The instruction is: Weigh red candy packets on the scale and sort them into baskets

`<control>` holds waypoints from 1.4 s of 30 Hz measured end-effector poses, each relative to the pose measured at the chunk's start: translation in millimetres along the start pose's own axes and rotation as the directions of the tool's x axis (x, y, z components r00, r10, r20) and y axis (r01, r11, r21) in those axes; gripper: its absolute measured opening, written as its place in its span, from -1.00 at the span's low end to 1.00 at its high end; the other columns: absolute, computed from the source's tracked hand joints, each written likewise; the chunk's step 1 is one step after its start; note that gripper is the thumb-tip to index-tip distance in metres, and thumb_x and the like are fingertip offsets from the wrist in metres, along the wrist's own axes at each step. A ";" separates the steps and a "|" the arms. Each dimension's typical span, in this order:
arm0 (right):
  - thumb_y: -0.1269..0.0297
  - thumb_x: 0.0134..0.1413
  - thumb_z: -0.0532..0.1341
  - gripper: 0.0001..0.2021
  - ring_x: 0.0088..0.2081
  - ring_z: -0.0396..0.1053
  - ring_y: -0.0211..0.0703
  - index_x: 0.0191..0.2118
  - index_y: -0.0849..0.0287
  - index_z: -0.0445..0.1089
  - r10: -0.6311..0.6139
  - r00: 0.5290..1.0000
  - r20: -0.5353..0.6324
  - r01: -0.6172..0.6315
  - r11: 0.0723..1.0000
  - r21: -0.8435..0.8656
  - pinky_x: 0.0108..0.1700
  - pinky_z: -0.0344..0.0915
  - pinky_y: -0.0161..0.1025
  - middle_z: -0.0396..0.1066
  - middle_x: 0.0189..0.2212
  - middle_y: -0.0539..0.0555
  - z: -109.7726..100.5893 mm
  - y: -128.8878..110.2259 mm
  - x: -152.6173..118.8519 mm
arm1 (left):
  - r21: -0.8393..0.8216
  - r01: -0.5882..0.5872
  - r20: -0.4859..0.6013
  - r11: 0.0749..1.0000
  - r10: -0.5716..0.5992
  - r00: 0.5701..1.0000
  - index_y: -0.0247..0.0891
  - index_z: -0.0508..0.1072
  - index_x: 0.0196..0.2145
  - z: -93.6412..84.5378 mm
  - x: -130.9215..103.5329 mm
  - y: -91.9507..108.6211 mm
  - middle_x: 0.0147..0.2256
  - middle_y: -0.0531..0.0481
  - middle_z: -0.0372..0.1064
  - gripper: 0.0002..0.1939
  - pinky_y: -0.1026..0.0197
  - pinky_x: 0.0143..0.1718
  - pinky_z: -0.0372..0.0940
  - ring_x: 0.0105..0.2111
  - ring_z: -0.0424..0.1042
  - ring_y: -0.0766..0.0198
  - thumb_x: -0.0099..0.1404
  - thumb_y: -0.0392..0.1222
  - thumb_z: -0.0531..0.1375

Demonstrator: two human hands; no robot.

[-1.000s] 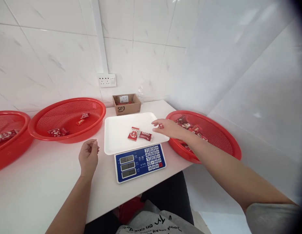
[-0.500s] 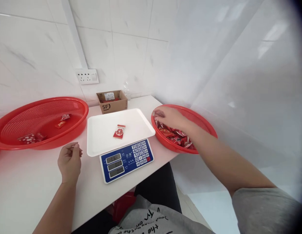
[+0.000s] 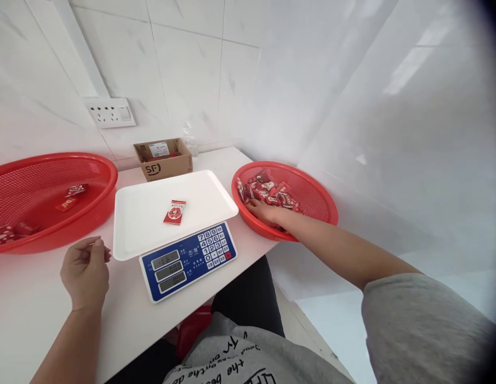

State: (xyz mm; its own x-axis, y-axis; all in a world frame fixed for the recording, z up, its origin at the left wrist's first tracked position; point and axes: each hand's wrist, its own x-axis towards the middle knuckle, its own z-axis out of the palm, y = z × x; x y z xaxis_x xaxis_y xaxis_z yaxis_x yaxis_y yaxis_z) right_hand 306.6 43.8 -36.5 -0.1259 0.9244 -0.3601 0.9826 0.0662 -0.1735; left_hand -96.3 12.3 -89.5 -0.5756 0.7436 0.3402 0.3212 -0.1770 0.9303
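Observation:
My right hand [image 3: 264,212] is inside the red basket on the right [image 3: 318,200], at its near left side, touching the red packets [image 3: 272,193]. Its fingertips are partly hidden among them. Beside the white tray, my left hand [image 3: 88,266] hovers over the table with its fingers curled together and nothing visible in them. One red and white packet [image 3: 175,212] lies on the white tray [image 3: 144,213] of the scale. The scale's blue panel [image 3: 190,260] has a keypad and three displays.
A red basket at the left [image 3: 106,181] holds several packets. Behind the tray stands a cardboard box [image 3: 168,168], with a clear plastic bottle [image 3: 189,140] beside it. A socket [image 3: 111,113] is on the tiled wall.
The view has shifted right, so the things on the table appear further left. My right hand has moved from the basket's far left side to its near side, lower among the packets.

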 end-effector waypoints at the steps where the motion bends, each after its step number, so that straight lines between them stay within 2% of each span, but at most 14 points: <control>1: 0.30 -0.06 0.26 -0.35 0.21 0.04 0.28 0.21 -0.02 0.14 0.004 1.000 0.001 -0.004 1.000 -0.016 0.05 0.20 0.08 -0.10 0.30 0.15 1.4 1.2 3.0 | 0.013 0.009 0.001 1.000 -0.009 1.000 -0.30 0.43 -0.33 0.0 0.0 0.3 -0.58 0.14 0.28 -0.86 0.38 -0.58 0.19 -0.61 0.26 0.45 0.09 -0.25 0.19; 3: 0.29 -0.05 0.25 -0.39 0.14 0.17 0.25 0.18 -0.02 0.18 -0.004 1.000 -0.013 0.003 0.999 -0.044 0.01 0.23 0.02 -0.02 0.27 0.17 2.8 4.2 7.3 | 0.027 0.023 0.005 0.999 -0.023 1.000 -0.29 0.43 -0.33 -0.4 0.2 0.6 -0.57 0.14 0.28 -0.85 0.39 -0.59 0.18 -0.60 0.26 0.45 0.09 -0.24 0.19; 5: 0.28 0.00 0.20 -0.49 0.01 0.31 0.17 0.13 -0.01 0.24 -0.003 0.998 -0.059 -0.001 0.998 -0.064 -0.05 0.26 -0.06 0.15 0.20 0.16 2.1 8.3 10.0 | 0.024 0.026 0.013 0.999 -0.026 1.000 -0.29 0.43 -0.34 -0.8 0.7 0.4 -0.57 0.14 0.29 -0.85 0.39 -0.58 0.18 -0.60 0.26 0.45 0.08 -0.23 0.19; 9: 0.31 0.05 0.14 -0.57 -0.12 0.41 0.06 0.09 0.02 0.27 0.040 0.988 -0.152 -0.053 0.995 -0.079 -0.15 0.29 -0.16 0.41 -0.02 0.12 -9.1 24.1 12.9 | 0.003 0.014 0.012 1.000 -0.014 1.000 -0.29 0.42 -0.34 -1.0 1.5 -1.3 -0.58 0.14 0.28 -0.85 0.37 -0.58 0.19 -0.61 0.26 0.44 0.08 -0.22 0.19; 15: 0.17 0.09 0.12 -0.57 0.00 0.34 0.05 0.08 0.16 0.29 0.158 0.952 -0.261 -0.175 0.983 -0.045 -0.06 0.24 -0.20 0.37 0.03 0.18 -38.1 57.7 7.1 | -0.013 0.015 0.009 1.000 -0.015 1.000 -0.29 0.42 -0.34 -1.6 2.2 -3.3 -0.58 0.15 0.28 -0.85 0.35 -0.57 0.19 -0.61 0.26 0.43 0.09 -0.23 0.19; 19: 0.07 0.14 0.06 -0.62 -0.10 0.40 0.07 -0.10 0.21 0.42 0.226 0.945 -0.236 -0.240 0.970 -0.032 -0.16 0.27 -0.20 0.46 -0.11 0.22 -45.7 62.9 1.0 | 0.013 0.025 0.016 1.000 -0.025 1.000 -0.30 0.42 -0.32 -2.6 2.5 -2.7 -0.57 0.14 0.28 -0.84 0.35 -0.56 0.19 -0.60 0.26 0.43 0.09 -0.23 0.19; 23: 0.04 0.17 0.02 -0.60 -0.10 0.40 0.06 -0.13 0.21 0.43 0.226 0.955 -0.191 -0.237 0.971 -0.037 -0.18 0.27 -0.23 0.46 -0.11 0.21 -49.0 55.6 -4.0 | 0.025 0.031 0.021 0.999 -0.031 0.999 -0.31 0.42 -0.31 -2.7 2.4 -2.2 -0.55 0.13 0.28 -0.83 0.34 -0.55 0.20 -0.59 0.27 0.42 0.10 -0.23 0.19; 27: -0.03 0.03 0.17 -0.65 -0.26 0.45 0.00 -0.31 0.16 0.51 0.196 0.979 -0.054 -0.199 0.978 -0.061 -0.27 0.30 -0.24 0.51 -0.24 0.13 -57.6 51.2 -7.2 | 0.036 0.060 0.027 0.998 -0.061 0.998 -0.30 0.42 -0.30 -3.1 2.1 -1.9 -0.54 0.12 0.28 -0.82 0.33 -0.53 0.22 -0.58 0.27 0.41 0.11 -0.20 0.19; 30: -0.03 0.01 0.19 -0.67 -0.22 0.44 0.00 -0.35 0.14 0.51 0.188 0.982 -0.025 -0.190 0.978 -0.088 -0.22 0.29 -0.25 0.51 -0.26 0.09 -62.5 47.3 0.7 | 0.058 0.074 0.050 0.996 -0.077 0.996 -0.28 0.42 -0.30 -4.2 2.3 -2.0 -0.54 0.12 0.29 -0.83 0.32 -0.51 0.24 -0.57 0.28 0.40 0.11 -0.21 0.19; 33: -0.01 0.13 0.08 -0.62 -0.13 0.41 0.02 -0.25 0.18 0.48 0.223 0.972 -0.076 -0.230 0.966 -0.117 -0.14 0.26 -0.21 0.49 -0.19 0.17 -57.3 39.6 19.2 | 0.073 0.075 0.066 0.995 -0.080 0.995 -0.26 0.42 -0.29 -5.8 2.7 -2.7 -0.53 0.13 0.29 -0.84 0.31 -0.48 0.24 -0.55 0.28 0.39 0.12 -0.21 0.19; 35: 0.04 0.15 0.10 -0.64 -0.12 0.41 0.00 -0.19 0.23 0.45 0.266 0.960 -0.091 -0.277 0.950 -0.141 -0.11 0.27 -0.16 0.46 -0.16 0.21 -47.1 34.5 33.1 | 0.073 0.076 0.073 0.994 -0.081 0.994 -0.26 0.42 -0.29 -6.7 3.0 -3.5 -0.53 0.13 0.30 -0.84 0.30 -0.47 0.25 -0.55 0.29 0.39 0.13 -0.21 0.19; 38: 0.12 0.14 0.16 -0.67 -0.12 0.38 -0.08 -0.08 0.24 0.36 0.327 0.939 -0.105 -0.341 0.925 -0.169 -0.08 0.30 -0.04 0.40 -0.10 0.16 -27.7 31.1 48.6 | 0.066 0.089 0.081 0.994 -0.094 0.992 -0.25 0.42 -0.29 -7.5 3.8 -4.8 -0.53 0.13 0.30 -0.85 0.31 -0.46 0.25 -0.55 0.29 0.39 0.13 -0.20 0.18; 42: 0.17 0.18 0.13 -0.69 -0.09 0.36 -0.09 -0.03 0.20 0.31 0.375 0.911 -0.174 -0.402 0.901 -0.162 -0.06 0.31 -0.01 0.35 -0.05 0.14 -12.9 34.4 55.0 | 0.053 0.101 0.083 0.994 -0.105 0.991 -0.25 0.41 -0.31 -7.9 4.9 -5.1 -0.53 0.12 0.29 -0.84 0.28 -0.47 0.25 -0.56 0.29 0.36 0.13 -0.16 0.19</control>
State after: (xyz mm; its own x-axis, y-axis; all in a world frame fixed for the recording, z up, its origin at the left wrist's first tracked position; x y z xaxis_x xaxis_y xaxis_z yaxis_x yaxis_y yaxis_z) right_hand 335.3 101.8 -50.4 0.2774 0.9320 -0.2334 0.9582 -0.2509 0.1372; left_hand -106.8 11.7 -91.5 -0.5414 0.8092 0.2281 0.3006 -0.0670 0.9514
